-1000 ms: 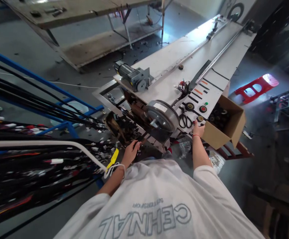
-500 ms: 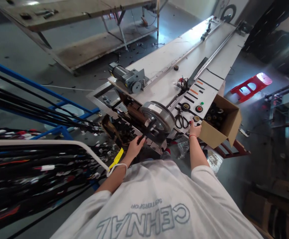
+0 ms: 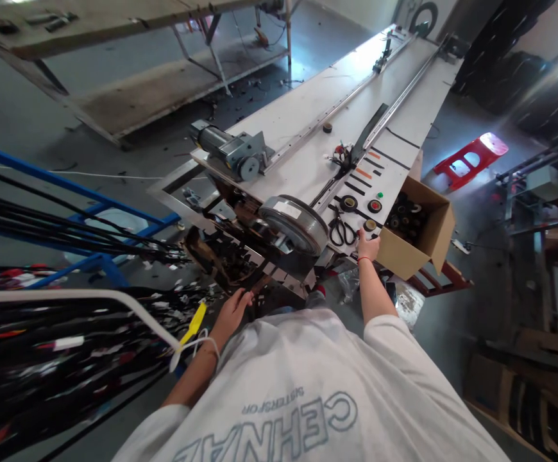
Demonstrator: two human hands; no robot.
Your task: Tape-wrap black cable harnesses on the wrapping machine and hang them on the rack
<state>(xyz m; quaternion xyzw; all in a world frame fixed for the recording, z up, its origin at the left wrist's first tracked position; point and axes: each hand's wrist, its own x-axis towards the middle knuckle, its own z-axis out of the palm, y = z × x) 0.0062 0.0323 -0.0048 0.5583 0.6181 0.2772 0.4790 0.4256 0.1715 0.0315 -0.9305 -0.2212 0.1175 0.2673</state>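
Observation:
My left hand [image 3: 235, 307] is low beside the near end of the long white workbench [image 3: 308, 154], its fingers closed near a brownish strip; what it grips is too small to make out. My right hand [image 3: 368, 246] touches a tape roll [image 3: 370, 225] at the bench's near right corner, with the fingers bent against it. Black-handled scissors [image 3: 342, 231] lie just left of that hand. Two more tape rolls, a black one [image 3: 349, 203] and one with a red centre [image 3: 374, 205], sit behind. A large round wheel [image 3: 294, 224] stands between my hands at the bench end.
An open cardboard box [image 3: 406, 253] of dark rolls adjoins the bench on the right. Beyond it is a red stool [image 3: 471, 160]. A motor [image 3: 219, 144] is mounted at the bench's left corner. Black cable bundles [image 3: 67, 218] hang at left, near a blue frame [image 3: 43, 170].
My left hand has moved down and left, away from the dark strip by the wheel. My right hand stays at the tape roll. The whole view has shifted slightly.

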